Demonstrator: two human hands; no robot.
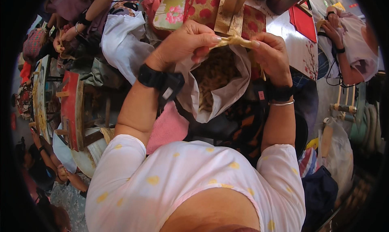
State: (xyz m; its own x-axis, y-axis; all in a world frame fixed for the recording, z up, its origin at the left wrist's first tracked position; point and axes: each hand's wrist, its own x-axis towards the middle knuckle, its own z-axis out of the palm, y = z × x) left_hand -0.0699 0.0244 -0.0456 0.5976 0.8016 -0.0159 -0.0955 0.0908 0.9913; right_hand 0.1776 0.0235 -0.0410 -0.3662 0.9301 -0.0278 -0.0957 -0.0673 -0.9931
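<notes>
A pale yellow strip [236,40], bunched like a knot at its middle, is stretched between my two hands. My left hand [184,43] is closed, pinching one end between thumb and fingers. The other end is pinched by my right hand [274,56], also closed. Just below the strip sits an open white bag [233,95], its mouth spread wide. Inside lie many yellowish-brown pieces [216,74]; their exact kind is hard to make out. Close beyond my hands, an upright wooden stand [231,13] rises from the table.
Red patterned cloths [201,9] and a dark metal vessel [287,0] are on the table, with a red sheet [303,24]. A pink towel [168,128] lies by my left arm. Co-workers' hands [69,32] show at left, another person [338,33] at right. A red wooden bench [73,110] stands left.
</notes>
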